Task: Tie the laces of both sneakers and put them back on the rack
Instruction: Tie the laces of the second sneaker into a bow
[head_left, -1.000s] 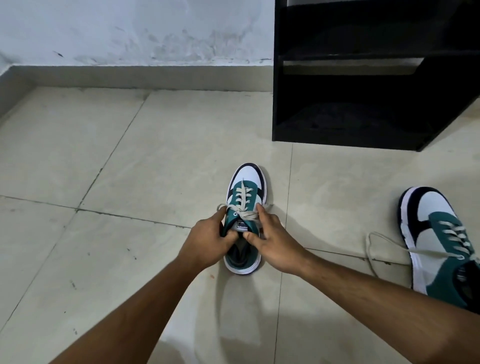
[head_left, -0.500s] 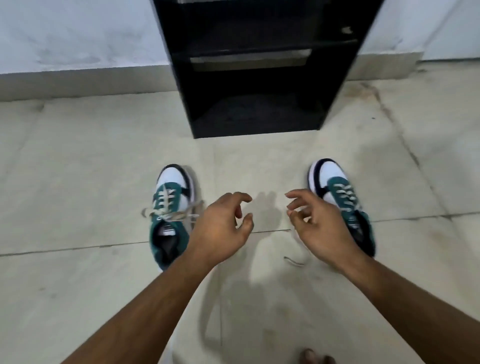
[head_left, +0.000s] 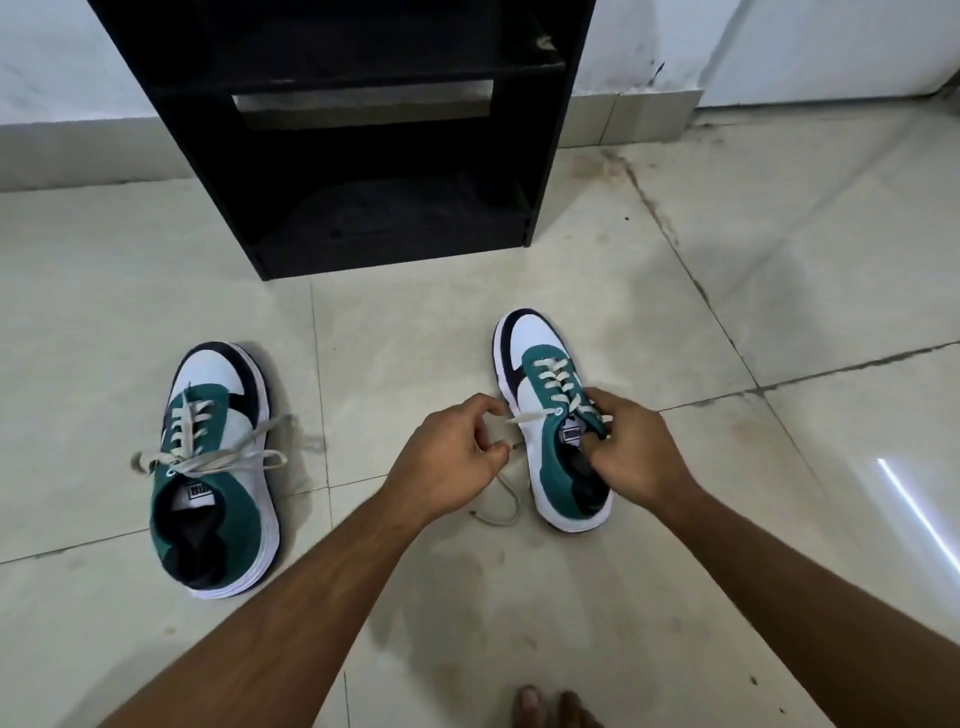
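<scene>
Lying on the tiled floor (head_left: 779, 260) before the black rack (head_left: 363, 156), the left sneaker (head_left: 218, 467) is already bowed. The right sneaker (head_left: 550, 431) is being laced — one flat lace end (head_left: 524, 417) is pinched by the left hand (head_left: 452, 457), the other side gripped at the eyelets by the right hand (head_left: 634, 447). Laces are judged soft and limp — best held near the tips.

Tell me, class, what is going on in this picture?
A person is tying sneakers on a tiled floor. The left sneaker already has a bow. Both hands work on the right sneaker: the left hand pinches a loose lace end, the right hand holds the lace at the tongue. The black rack holds neither sneaker yet.
</scene>
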